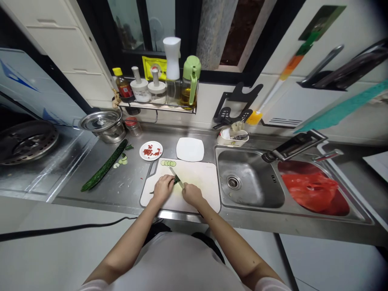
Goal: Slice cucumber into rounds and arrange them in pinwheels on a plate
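My right hand (192, 195) is closed round the handle of a kitchen knife (178, 181), its blade pointing up and left over the white cutting board (206, 182). Just left of the blade, my left hand (163, 188) presses a piece of cucumber (176, 180) against the board. Most of that piece is hidden by the fingers and the blade. A row of overlapping cucumber slices (168, 163) lies near the board's far edge. A dark sliver, perhaps the cucumber's end, shows by my left wrist.
Behind the board are a plate of chopped red pieces (151, 150) and a white square plate (190, 149). A long cucumber (104, 167) lies left, beside scraps (122, 161). A steel pot (104, 125) stands behind it. At right is a sink (251, 178) with a faucet (295, 145).
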A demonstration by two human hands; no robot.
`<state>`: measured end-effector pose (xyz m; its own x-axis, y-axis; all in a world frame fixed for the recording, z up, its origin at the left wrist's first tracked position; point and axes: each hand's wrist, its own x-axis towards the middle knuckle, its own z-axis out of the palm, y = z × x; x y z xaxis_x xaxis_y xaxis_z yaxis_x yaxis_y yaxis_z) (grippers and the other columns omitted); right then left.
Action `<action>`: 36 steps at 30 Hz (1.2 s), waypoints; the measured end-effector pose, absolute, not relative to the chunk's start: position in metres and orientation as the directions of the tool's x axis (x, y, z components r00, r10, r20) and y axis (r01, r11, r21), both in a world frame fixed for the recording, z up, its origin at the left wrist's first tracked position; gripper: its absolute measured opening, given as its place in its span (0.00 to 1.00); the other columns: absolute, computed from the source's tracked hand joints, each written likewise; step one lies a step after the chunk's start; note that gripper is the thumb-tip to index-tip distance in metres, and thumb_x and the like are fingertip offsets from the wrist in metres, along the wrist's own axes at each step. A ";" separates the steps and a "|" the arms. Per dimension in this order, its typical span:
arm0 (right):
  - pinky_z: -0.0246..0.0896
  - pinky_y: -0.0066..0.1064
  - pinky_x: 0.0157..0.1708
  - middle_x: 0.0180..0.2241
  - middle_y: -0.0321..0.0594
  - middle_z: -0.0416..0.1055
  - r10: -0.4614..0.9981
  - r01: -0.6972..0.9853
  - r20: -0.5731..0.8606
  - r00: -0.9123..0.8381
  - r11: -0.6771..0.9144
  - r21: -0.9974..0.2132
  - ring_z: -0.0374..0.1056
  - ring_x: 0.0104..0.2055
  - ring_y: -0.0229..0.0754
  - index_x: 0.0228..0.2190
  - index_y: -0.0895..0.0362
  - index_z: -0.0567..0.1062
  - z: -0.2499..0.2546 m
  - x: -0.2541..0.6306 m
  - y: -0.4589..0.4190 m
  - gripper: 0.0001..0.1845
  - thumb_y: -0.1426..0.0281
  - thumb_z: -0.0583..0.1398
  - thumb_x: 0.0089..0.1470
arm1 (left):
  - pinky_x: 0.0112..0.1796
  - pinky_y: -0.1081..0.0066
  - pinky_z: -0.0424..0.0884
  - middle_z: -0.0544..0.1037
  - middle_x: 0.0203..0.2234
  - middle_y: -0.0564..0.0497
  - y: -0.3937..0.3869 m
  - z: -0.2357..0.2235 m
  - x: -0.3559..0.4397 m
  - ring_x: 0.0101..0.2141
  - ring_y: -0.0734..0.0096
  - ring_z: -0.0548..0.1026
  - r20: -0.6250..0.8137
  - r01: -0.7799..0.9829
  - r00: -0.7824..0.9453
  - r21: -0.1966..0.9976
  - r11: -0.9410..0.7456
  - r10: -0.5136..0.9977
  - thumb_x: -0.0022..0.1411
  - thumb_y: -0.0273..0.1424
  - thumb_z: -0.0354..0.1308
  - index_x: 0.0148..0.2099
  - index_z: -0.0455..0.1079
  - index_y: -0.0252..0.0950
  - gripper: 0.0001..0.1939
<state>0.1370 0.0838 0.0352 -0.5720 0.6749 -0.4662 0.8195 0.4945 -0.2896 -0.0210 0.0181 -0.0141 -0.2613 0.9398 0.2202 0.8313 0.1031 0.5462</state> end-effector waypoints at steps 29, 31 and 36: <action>0.54 0.29 0.38 0.39 0.40 0.76 0.714 0.812 -0.388 -0.583 0.488 -0.321 0.70 0.41 0.43 0.46 0.53 0.71 0.058 0.157 0.095 0.16 0.66 0.53 0.57 | 0.45 0.65 0.67 0.77 0.38 0.48 0.021 -0.002 -0.016 0.42 0.63 0.73 0.115 0.733 -0.426 0.625 0.268 0.898 0.65 0.33 0.48 0.41 0.71 0.40 0.10; 0.55 0.29 0.38 0.39 0.40 0.75 0.714 0.808 -0.378 -0.589 0.508 -0.300 0.70 0.42 0.43 0.46 0.52 0.70 0.059 0.158 0.095 0.16 0.66 0.53 0.57 | 0.44 0.64 0.66 0.76 0.35 0.48 0.020 0.000 -0.017 0.40 0.63 0.73 0.137 0.704 -0.505 0.636 0.315 0.852 0.66 0.34 0.48 0.40 0.70 0.39 0.11; 0.57 0.32 0.39 0.42 0.45 0.74 0.727 0.791 -0.317 -0.609 0.584 -0.181 0.69 0.44 0.47 0.53 0.55 0.66 0.059 0.159 0.095 0.22 0.64 0.54 0.58 | 0.47 0.62 0.65 0.75 0.39 0.47 0.023 0.010 -0.019 0.43 0.61 0.71 0.206 0.728 -0.523 0.612 0.308 0.827 0.64 0.39 0.50 0.44 0.70 0.39 0.12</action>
